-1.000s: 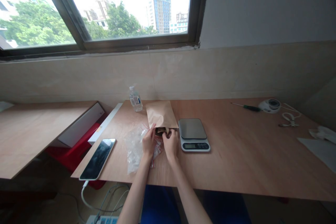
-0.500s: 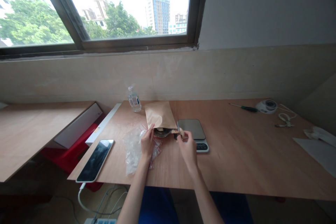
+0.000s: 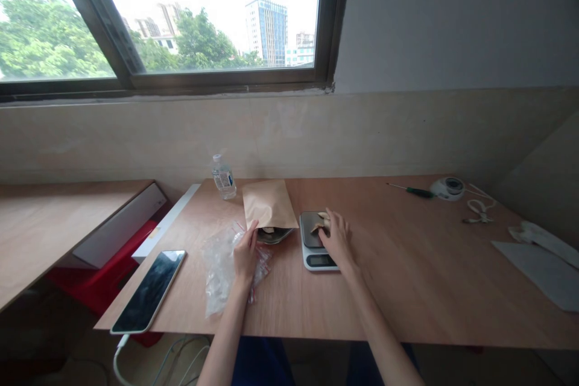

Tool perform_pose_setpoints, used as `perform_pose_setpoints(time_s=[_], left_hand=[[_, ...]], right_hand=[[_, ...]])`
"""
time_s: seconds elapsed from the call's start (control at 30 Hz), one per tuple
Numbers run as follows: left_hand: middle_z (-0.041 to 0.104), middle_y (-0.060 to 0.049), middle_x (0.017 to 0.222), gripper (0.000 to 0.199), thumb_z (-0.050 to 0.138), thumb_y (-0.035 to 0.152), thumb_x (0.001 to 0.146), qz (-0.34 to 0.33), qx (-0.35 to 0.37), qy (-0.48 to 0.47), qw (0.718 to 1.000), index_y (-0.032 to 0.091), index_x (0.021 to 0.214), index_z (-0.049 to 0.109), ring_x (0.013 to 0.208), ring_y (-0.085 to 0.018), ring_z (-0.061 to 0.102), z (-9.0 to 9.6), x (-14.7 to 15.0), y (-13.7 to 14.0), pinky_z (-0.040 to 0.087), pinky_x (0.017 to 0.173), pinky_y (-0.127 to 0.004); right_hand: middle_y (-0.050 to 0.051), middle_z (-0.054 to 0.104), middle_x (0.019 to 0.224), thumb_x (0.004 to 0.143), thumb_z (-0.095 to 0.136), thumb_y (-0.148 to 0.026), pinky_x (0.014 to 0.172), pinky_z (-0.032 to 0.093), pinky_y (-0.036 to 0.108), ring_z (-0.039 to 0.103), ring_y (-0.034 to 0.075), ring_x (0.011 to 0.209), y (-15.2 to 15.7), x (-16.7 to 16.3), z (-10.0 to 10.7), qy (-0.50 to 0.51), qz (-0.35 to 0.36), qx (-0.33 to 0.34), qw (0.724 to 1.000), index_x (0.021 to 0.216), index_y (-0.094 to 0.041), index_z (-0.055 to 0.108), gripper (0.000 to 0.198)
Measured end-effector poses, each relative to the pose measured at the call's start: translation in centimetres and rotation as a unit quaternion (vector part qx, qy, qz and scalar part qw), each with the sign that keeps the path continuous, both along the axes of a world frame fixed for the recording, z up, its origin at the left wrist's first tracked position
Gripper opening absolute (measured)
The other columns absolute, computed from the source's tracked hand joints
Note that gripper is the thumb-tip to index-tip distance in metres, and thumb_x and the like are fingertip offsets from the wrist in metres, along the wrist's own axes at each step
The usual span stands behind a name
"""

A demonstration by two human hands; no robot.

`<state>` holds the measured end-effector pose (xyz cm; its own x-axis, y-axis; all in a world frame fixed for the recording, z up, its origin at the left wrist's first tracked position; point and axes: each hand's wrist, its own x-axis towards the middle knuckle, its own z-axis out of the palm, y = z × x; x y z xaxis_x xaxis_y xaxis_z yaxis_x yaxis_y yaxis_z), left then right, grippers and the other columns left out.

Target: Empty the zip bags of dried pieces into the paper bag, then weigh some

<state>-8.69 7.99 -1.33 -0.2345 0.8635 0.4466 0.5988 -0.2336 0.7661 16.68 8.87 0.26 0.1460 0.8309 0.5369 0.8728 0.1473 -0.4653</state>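
My left hand [image 3: 245, 251] is closed on the near edge of a brown paper bag [image 3: 268, 202], which lies flat with its mouth toward me. The bag's lining is silvery, and some pale pieces show just inside. My right hand [image 3: 338, 236] is over the steel plate of a white kitchen scale [image 3: 312, 261], thumb and fingers around pale brown pieces [image 3: 316, 228] that look like dried mushroom. These pieces rest on or just above the plate; the hand partly hides them. Beneath and beside my left wrist is a clear plastic bag [image 3: 219, 268] with red-striped edges.
A water bottle [image 3: 224, 180] stands behind the paper bag. At the left edge is a phone [image 3: 149, 291] with a charging cable. Farther right are a green-handled screwdriver [image 3: 418, 192], a white dome camera [image 3: 447, 189] with its cable, and a white sheet [image 3: 536, 271].
My right hand has moved from the paper bag's mouth rightward onto the scale, carrying the pale brown pieces. My left hand keeps its hold on the bag. The view has shifted slightly.
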Motion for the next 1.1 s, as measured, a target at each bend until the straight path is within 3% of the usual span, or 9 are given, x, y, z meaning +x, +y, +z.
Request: perform_pose_setpoints(time_s=[0.1,0.17,0.3,0.47,0.63,0.8,0.97,1.1], left_hand=[[0.062,-0.004,0.121,0.033,0.043,0.028,0.09,-0.005,0.003,-0.009,1.0,0.024,0.12,0.057,0.107,-0.02,0.06,0.1,0.0,0.0,0.047,0.09,-0.032],[0.06,-0.004,0.123,0.033,0.044,0.029,0.09,-0.007,0.005,-0.015,1.0,0.025,0.12,0.057,0.11,-0.02,0.058,0.1,0.0,0.0,0.047,0.091,-0.033],[0.063,-0.004,0.12,0.033,0.044,0.029,0.09,0.004,0.001,-0.011,1.0,0.025,0.119,0.058,0.104,-0.019,0.062,0.2,0.0,-0.1,0.048,0.09,-0.032],[0.065,-0.003,0.116,0.033,0.043,0.029,0.09,0.009,-0.005,-0.002,1.0,0.025,0.119,0.058,0.097,-0.018,0.064,0.1,0.0,0.0,0.049,0.085,-0.03],[0.064,-0.004,0.118,0.033,0.043,0.028,0.09,0.009,0.001,0.011,1.0,0.025,0.119,0.058,0.099,-0.018,0.064,0.0,0.0,0.1,0.049,0.085,-0.03],[0.064,-0.004,0.118,0.033,0.043,0.029,0.09,0.008,0.0,0.01,1.0,0.025,0.119,0.058,0.102,-0.02,0.063,0.3,0.0,0.0,0.05,0.086,-0.031],[0.062,-0.003,0.121,0.032,0.043,0.028,0.091,-0.004,-0.002,-0.01,1.0,0.025,0.119,0.058,0.111,-0.02,0.058,0.5,0.1,0.0,0.048,0.09,-0.032],[0.061,-0.003,0.122,0.032,0.042,0.028,0.091,-0.005,-0.004,-0.023,1.0,0.026,0.118,0.058,0.114,-0.019,0.056,0.6,0.2,-0.1,0.046,0.094,-0.033]], right_hand=[[0.015,0.035,0.139,0.082,0.046,-0.025,0.091,0.036,0.05,0.038,0.032,0.122,-0.7,0.0,0.1,-0.03,0.019,-0.004,0.999,0.137,-0.022,0.033,0.057],[0.013,0.031,0.143,0.083,0.044,-0.024,0.096,0.033,0.051,0.033,0.031,0.127,-1.3,-0.1,0.1,-0.055,0.036,0.002,0.998,0.134,-0.023,0.038,0.051],[0.01,0.04,0.14,0.088,0.039,-0.024,0.104,0.023,0.053,0.03,0.028,0.131,-2.6,-0.3,-0.4,-0.076,0.074,-0.001,0.994,0.126,-0.022,0.048,0.039],[0.007,0.053,0.13,0.093,0.033,-0.035,0.104,0.023,0.054,0.037,0.026,0.128,-2.8,0.1,-0.3,-0.016,0.094,-0.022,0.995,0.125,-0.024,0.05,0.038],[0.008,0.051,0.133,0.095,0.026,-0.037,0.103,0.031,0.043,0.038,0.022,0.128,1.4,2.1,0.9,0.037,0.137,0.002,0.99,0.126,-0.021,0.052,0.043],[0.009,0.061,0.118,0.095,0.025,-0.031,0.098,0.036,0.04,0.051,0.021,0.114,4.7,3.8,1.2,-0.011,0.16,-0.065,0.985,0.111,-0.019,0.061,0.042],[0.009,0.066,0.099,0.092,0.028,-0.028,0.087,0.041,0.038,0.056,0.022,0.095,3.8,4.7,0.6,-0.035,0.142,-0.087,0.985,0.097,-0.017,0.064,0.038],[0.013,0.058,0.115,0.091,0.033,-0.029,0.092,0.039,0.043,0.05,0.026,0.108,1.6,3.5,1.9,-0.02,0.108,-0.032,0.993,0.109,-0.014,0.06,0.035]])
